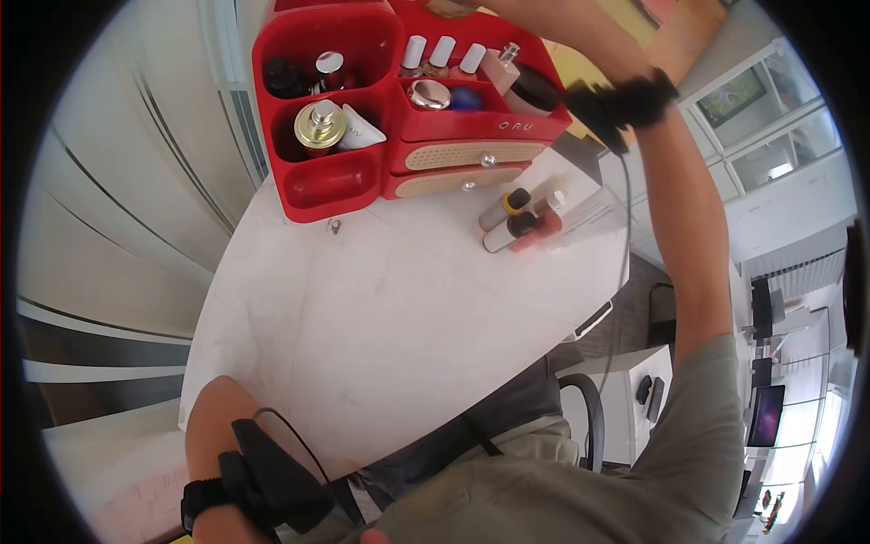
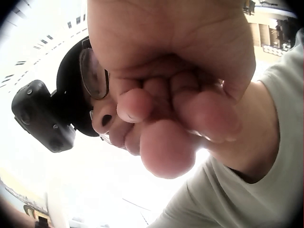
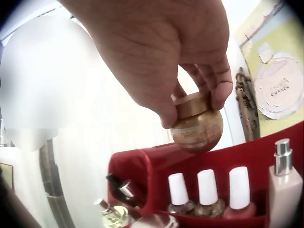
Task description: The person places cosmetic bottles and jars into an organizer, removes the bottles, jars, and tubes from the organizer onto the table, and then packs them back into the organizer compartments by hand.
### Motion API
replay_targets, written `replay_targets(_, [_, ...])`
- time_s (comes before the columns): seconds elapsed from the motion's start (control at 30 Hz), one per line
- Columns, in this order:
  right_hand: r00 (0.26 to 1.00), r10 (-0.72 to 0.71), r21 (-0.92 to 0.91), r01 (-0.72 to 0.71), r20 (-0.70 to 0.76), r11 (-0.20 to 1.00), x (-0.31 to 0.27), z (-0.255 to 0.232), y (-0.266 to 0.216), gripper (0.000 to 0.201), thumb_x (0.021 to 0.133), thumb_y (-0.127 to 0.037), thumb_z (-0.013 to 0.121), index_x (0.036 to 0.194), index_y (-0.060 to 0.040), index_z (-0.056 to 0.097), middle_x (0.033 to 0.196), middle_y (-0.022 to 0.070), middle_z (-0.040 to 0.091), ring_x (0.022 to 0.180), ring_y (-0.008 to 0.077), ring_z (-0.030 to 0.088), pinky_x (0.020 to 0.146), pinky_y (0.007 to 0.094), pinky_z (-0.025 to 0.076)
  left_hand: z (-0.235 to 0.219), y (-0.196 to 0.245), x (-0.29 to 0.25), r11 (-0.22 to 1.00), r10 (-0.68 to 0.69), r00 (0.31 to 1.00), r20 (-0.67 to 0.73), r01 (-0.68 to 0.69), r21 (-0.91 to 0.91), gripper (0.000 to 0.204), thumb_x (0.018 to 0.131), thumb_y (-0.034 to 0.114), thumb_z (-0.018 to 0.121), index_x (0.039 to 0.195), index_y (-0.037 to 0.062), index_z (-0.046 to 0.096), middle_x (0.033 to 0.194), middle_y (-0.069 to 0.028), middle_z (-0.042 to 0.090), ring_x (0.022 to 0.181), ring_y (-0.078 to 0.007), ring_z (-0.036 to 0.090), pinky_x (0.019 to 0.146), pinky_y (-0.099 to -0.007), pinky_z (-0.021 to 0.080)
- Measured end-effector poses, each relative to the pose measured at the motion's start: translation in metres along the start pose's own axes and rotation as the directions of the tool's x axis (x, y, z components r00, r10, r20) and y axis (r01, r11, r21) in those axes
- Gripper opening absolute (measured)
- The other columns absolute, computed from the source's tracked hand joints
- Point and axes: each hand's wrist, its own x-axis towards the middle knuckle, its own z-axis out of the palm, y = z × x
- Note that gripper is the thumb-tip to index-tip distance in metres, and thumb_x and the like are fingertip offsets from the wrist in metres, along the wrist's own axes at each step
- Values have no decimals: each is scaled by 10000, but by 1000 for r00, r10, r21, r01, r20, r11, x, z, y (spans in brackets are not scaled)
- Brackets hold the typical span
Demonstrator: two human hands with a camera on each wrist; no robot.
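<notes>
My right hand (image 3: pixel 161 52) pinches a small gold cream jar (image 3: pixel 197 130) by its lid between thumb and fingers. It holds the jar upright over the back edge of the red makeup organizer (image 3: pixel 156 166). In the head view the jar (image 1: pixel 450 8) shows only in part at the top edge. Below it, three white-capped nail polish bottles (image 3: pixel 207 194) stand in a row, next to a pink pump bottle (image 3: pixel 285 190). Held near the person's body, my left hand (image 2: pixel 173 90) has loosely curled fingers with nothing in them; the head view hides most of it.
The organizer's left compartments hold a gold-topped perfume bottle (image 1: pixel 320 127), a white tube (image 1: pixel 361 130) and dark bottles (image 1: pixel 285 78). Two rattan drawers (image 1: pixel 444 156) are closed. Several small bottles (image 1: pixel 504 210) stand right of them on the white table (image 1: pixel 381 317). A cable (image 1: pixel 627 227) hangs from the right wrist.
</notes>
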Motion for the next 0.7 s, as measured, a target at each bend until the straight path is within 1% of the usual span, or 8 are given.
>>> replay_targets(0.07, [999,-46,-40,47,21,998,20,17,19,335,934,-197,708,1177,28,658,962,184,713,862,301,691,776,374,559,2,-19,-4,958,187,981,-59,-195,-212,390,923,192,570,552,79,540,517,-13,568,485,-120,585,474,-206,443])
replay_targets(0.13, [998,-61,27,60,33,998,30,37,26,391,912,-231,705,1169,58,653,962,226,729,889,353,706,785,412,555,3,-19,-6,980,125,991,-39,-130,-152,388,922,195,570,553,81,542,518,-12,571,485,-119,585,473,-205,439])
replay_targets(0.17, [984,84,40,-92,160,995,30,34,6,412,918,-250,691,1185,59,635,1039,261,728,945,374,714,788,425,558,3,-19,-6,993,66,997,-33,-69,-94,386,922,197,569,553,83,543,519,-10,573,485,-118,584,472,-203,435])
replay_targets(0.3, [982,75,-22,-72,174,997,40,61,16,425,941,-266,666,1219,47,594,1051,273,727,969,418,707,801,445,563,1,-23,-4,975,191,981,-29,-193,-105,388,926,192,557,553,87,544,517,-6,576,485,-117,586,471,-200,430])
replay_targets(0.47, [963,157,24,-166,221,986,22,48,16,384,965,-281,657,1178,37,625,1038,260,729,953,396,712,806,434,570,-6,-21,-2,968,58,998,25,-50,-248,402,953,192,538,568,76,551,529,-18,599,486,-128,597,473,-204,441])
replay_targets(0.6, [969,-8,-122,-22,-247,992,-52,22,0,330,995,-301,647,1074,18,682,881,160,741,711,272,694,656,335,545,-6,-23,-4,956,46,999,7,-42,-291,402,958,189,530,577,65,554,531,-32,605,490,-134,604,475,-208,454])
replay_targets(0.67, [965,189,-153,-218,-184,964,-110,36,-20,284,880,-247,794,1095,-91,694,957,110,695,897,276,693,688,366,552,-7,-19,-4,973,48,999,-16,-51,-225,403,961,186,523,579,62,553,532,-38,605,492,-136,607,480,-210,464])
replay_targets(0.7, [981,85,-179,-117,-176,977,-139,49,-17,340,874,-300,799,1110,-82,687,988,106,687,894,265,686,669,362,549,-7,-19,-4,974,47,999,-14,-49,-223,403,961,186,523,579,62,553,532,-38,605,492,-136,607,480,-210,464])
